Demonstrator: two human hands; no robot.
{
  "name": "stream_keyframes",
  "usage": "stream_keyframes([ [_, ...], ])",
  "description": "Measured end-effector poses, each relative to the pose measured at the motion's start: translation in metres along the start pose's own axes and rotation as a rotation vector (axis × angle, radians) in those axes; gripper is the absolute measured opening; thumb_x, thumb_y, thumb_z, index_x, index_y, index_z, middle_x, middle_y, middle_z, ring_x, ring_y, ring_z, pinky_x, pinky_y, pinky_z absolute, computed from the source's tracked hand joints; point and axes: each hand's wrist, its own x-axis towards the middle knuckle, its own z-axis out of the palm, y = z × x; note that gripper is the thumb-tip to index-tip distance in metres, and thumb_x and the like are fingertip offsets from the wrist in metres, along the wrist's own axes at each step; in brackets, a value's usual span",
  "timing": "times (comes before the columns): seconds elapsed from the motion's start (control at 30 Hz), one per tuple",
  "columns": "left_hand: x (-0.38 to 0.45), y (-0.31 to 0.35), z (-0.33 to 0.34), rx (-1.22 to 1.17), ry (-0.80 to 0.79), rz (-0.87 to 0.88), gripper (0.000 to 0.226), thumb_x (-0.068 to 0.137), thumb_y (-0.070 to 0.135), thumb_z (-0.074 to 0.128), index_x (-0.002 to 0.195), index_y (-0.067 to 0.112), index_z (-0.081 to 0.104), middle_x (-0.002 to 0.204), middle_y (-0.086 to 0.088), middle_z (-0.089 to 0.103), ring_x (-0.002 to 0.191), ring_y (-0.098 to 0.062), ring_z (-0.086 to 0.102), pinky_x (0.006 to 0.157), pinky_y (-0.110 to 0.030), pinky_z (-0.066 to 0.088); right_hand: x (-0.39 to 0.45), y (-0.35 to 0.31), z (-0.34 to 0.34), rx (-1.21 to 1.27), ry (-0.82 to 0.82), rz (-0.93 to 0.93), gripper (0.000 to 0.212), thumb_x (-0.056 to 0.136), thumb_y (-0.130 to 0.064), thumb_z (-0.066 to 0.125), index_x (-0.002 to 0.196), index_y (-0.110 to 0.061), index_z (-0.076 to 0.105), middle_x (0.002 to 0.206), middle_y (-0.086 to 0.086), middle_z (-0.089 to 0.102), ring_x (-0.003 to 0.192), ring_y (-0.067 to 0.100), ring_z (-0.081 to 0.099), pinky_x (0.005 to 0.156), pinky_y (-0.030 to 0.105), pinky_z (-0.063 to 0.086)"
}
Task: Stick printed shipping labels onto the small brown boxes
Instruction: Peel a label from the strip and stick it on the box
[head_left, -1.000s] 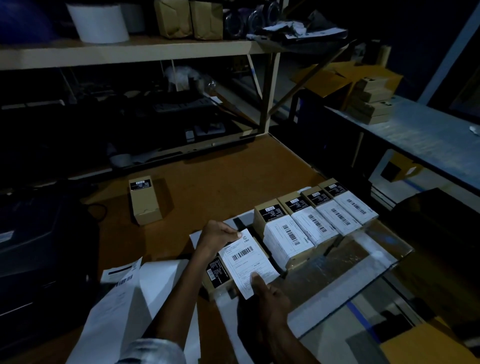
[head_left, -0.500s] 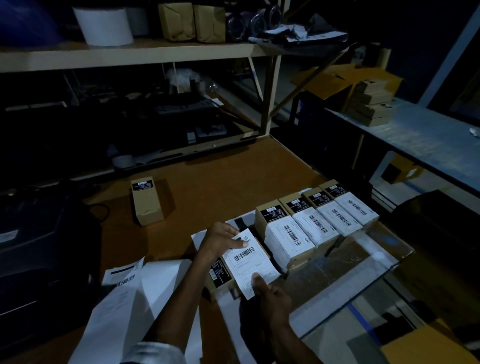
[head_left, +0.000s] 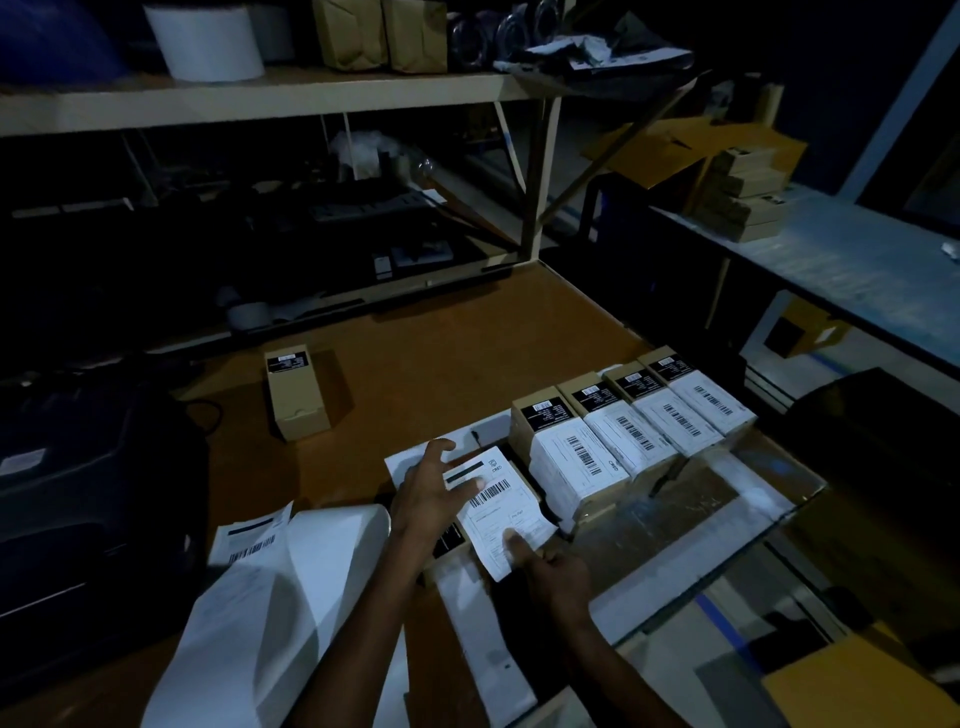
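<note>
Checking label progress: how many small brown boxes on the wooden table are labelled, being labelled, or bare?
Labelled boxes in the row: 4
Box being labelled, label under left hand and right hand: 1
Bare box: 1
Total: 6

very dim, bluish light; deep black shadows; wide-angle edge distortion

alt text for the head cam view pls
Two bare hands, left hand and right hand, press a white shipping label onto a small brown box, beside a row of four labelled boxes on a dim wooden table.
</note>
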Motion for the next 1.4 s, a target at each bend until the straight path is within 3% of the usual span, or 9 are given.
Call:
stream_keyframes([
  [0.2, -0.015, -0.005, 0.001, 0.151, 0.130, 0.046, 0.055, 0.080, 0.054, 0.074, 0.125, 0.035, 0.049, 0.114, 0.003, 0.071, 0.098, -0.020, 0.068, 0.077, -0.043, 0.058, 0.013, 0.006, -0.003, -0.160, 0.041, -0.051, 0.012, 0.084, -0.021, 0.081, 0.074, -0.018, 0.074, 0.083, -0.001, 0.078, 0.073, 0.005, 0.074, 0.072, 0.030, 0.062],
  [0.3, -0.025, -0.006, 0.005, 0.167, 0.187, 0.075, 0.042, 0.087, 0.044, 0.071, 0.123, 0.034, 0.050, 0.110, 0.003, 0.072, 0.096, -0.020, 0.069, 0.076, -0.043, 0.058, 0.015, 0.008, -0.004, -0.224, 0.037, -0.075, 0.014, 0.085, -0.024, 0.081, 0.074, -0.024, 0.072, 0.083, -0.007, 0.076, 0.071, -0.005, 0.070, 0.068, 0.018, 0.057],
  [0.5, -0.039, -0.005, 0.014, 0.086, 0.269, 0.159, 0.023, 0.094, 0.022, 0.067, 0.114, 0.026, 0.058, 0.111, -0.003, 0.067, 0.094, -0.023, 0.065, 0.075, -0.042, 0.056, 0.021, 0.012, -0.009, -0.281, 0.020, -0.077, 0.012, 0.082, -0.029, 0.083, 0.077, -0.022, 0.076, 0.086, -0.006, 0.078, 0.084, 0.013, 0.076, 0.085, 0.041, 0.060],
  [0.83, -0.044, -0.014, 0.019, 0.045, 0.358, 0.193, 0.022, 0.096, 0.012, 0.060, 0.113, 0.026, 0.058, 0.127, 0.001, 0.050, 0.107, -0.019, 0.060, 0.078, -0.045, 0.059, 0.006, 0.009, -0.025, -0.477, -0.009, -0.313, 0.020, 0.089, -0.032, 0.076, 0.090, -0.012, 0.077, 0.096, -0.003, 0.078, 0.075, -0.001, 0.073, 0.065, 0.018, 0.056],
  [1.0, -0.049, -0.013, 0.022, 0.078, 0.412, 0.195, 0.017, 0.097, 0.012, 0.057, 0.111, 0.019, 0.062, 0.124, -0.002, 0.052, 0.106, -0.022, 0.057, 0.084, -0.046, 0.055, -0.004, -0.003, -0.026, -0.675, -0.032, -0.701, 0.043, 0.096, -0.032, 0.067, 0.056, -0.020, 0.056, 0.056, -0.006, 0.062, 0.051, 0.002, 0.058, 0.051, 0.020, 0.042],
  [1.1, -0.053, -0.015, 0.024, 0.100, 0.430, 0.185, 0.018, 0.099, 0.011, 0.053, 0.109, 0.016, 0.067, 0.124, -0.005, 0.054, 0.111, -0.023, 0.056, 0.094, -0.043, 0.051, 0.001, -0.014, -0.008, -0.699, -0.190, -0.896, 0.025, 0.102, -0.033, 0.055, 0.103, -0.013, 0.069, 0.098, 0.003, 0.070, 0.091, 0.010, 0.065, 0.074, 0.028, 0.053],
  [1.2, -0.057, -0.017, 0.026, 0.032, 0.421, 0.132, 0.025, 0.100, 0.008, 0.050, 0.115, 0.015, 0.069, 0.130, -0.004, 0.052, 0.118, -0.020, 0.052, 0.103, -0.035, 0.046, 0.008, -0.015, 0.008, -1.139, -0.283, -0.810, 0.060, 0.104, -0.055, 0.025, 0.153, -0.021, 0.036, 0.155, 0.003, 0.042, 0.145, 0.024, 0.028, 0.115, 0.048, 0.029],
  [1.27, -0.059, -0.015, 0.027, -0.035, 0.435, 0.104, 0.027, 0.100, 0.006, 0.050, 0.119, 0.015, 0.066, 0.129, -0.002, 0.053, 0.118, -0.018, 0.052, 0.103, -0.031, 0.045, 0.009, -0.012, 0.016, -1.416, -0.362, -0.713, 0.070, 0.102, -0.061, 0.012, 0.161, -0.023, 0.013, 0.169, -0.001, 0.009, 0.153, 0.024, -0.004, 0.120, 0.055, 0.008],
  [1.4, -0.062, -0.010, 0.026, -0.118, 0.481, 0.074, 0.033, 0.101, 0.014, 0.052, 0.134, 0.016, 0.048, 0.130, -0.003, 0.051, 0.114, -0.017, 0.053, 0.093, -0.030, 0.047, 0.020, -0.007, 0.013, -1.585, -0.330, -0.756, 0.083, 0.096, -0.069, 0.004, 0.161, -0.018, 0.005, 0.169, 0.001, -0.005, 0.154, 0.028, -0.014, 0.120, 0.060, 0.001],
])
